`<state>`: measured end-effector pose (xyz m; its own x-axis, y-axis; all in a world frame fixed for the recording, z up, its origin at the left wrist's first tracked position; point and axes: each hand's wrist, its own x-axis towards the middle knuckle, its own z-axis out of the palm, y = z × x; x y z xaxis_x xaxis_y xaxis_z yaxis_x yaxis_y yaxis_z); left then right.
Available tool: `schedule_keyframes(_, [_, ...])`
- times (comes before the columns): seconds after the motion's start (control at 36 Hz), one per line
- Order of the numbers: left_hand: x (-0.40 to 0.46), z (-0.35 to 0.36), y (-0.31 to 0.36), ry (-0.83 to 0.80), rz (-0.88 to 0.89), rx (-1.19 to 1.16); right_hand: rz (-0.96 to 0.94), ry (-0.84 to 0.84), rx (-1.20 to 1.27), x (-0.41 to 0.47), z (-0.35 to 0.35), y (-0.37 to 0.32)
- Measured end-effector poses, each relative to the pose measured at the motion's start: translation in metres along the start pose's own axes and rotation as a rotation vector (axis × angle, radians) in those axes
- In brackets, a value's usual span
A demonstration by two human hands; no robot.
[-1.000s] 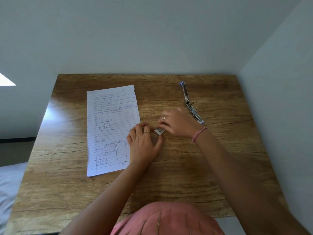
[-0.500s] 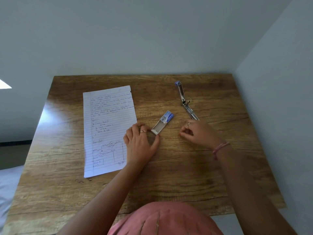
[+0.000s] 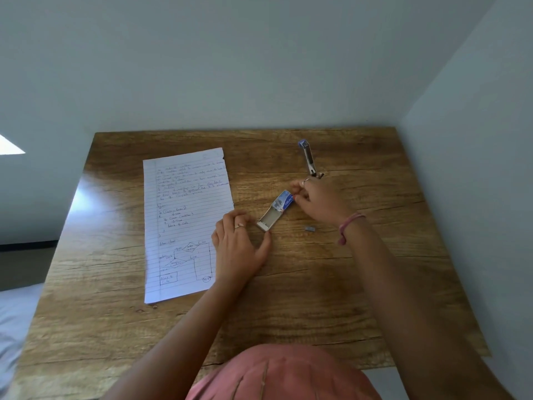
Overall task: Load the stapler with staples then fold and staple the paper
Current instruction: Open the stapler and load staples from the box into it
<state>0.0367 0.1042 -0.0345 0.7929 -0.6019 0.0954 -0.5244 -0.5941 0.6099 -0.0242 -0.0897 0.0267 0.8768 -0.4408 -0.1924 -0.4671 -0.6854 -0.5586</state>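
A small staple box lies slid open at the table's middle, its pale tray (image 3: 268,220) sticking out of the blue sleeve (image 3: 284,200). My left hand (image 3: 239,245) rests on the table and pinches the tray's near end between thumb and forefinger. My right hand (image 3: 321,202) has its curled fingertips on the sleeve's far end. A short grey strip of staples (image 3: 310,228) lies loose on the wood, just right of the box. The stapler (image 3: 309,159) lies swung open beyond my right hand. The handwritten lined paper (image 3: 184,223) lies flat on the left.
The wooden table (image 3: 288,298) stands in a corner, with a wall behind it and another along its right side. Its left edge drops to the floor and some pale bedding (image 3: 14,319). My pink-clad lap is at the near edge.
My right hand left the box, set a strip of staples on the table to the right, then came back to the box's blue sleeve. My left hand stayed at the tray.
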Motion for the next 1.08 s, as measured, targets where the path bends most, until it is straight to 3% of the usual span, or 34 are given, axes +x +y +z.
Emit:
schedule_keyframes(0.75, [0.007, 0.001, -0.006, 0.000, -0.022, -0.023, -0.028, -0.079, -0.110, 0.003, 0.024, -0.001])
schedule_keyframes(1.08, [0.007, -0.002, -0.004, 0.010, 0.007, -0.025, -0.034, -0.019, -0.104, -0.010, 0.038, -0.009])
